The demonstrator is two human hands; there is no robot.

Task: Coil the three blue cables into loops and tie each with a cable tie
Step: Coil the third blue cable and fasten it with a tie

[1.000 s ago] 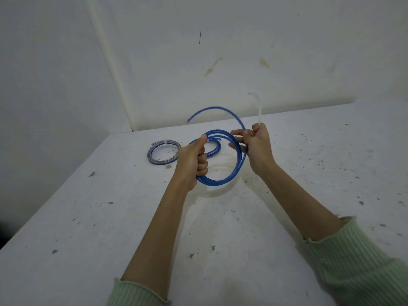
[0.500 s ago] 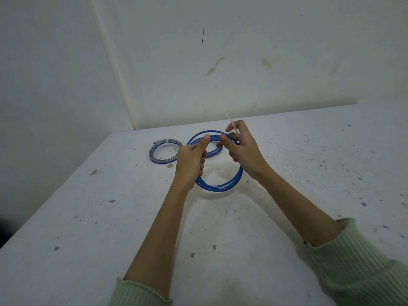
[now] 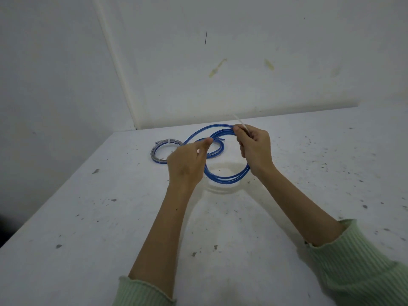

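Blue coil — right hand pinching

You wear a pale green ribbed knit top. Its left sleeve is pushed up toward the elbow and ends in a slightly wavy, lettuce-like cuff edge. Your right sleeve is pushed up the same way, with the same fine vertical ribbing and a frilled cuff. Both forearms are bare from the cuffs down to the wrists. Your left hand and right hand are bare, with no gloves, rings, watch or bands showing.
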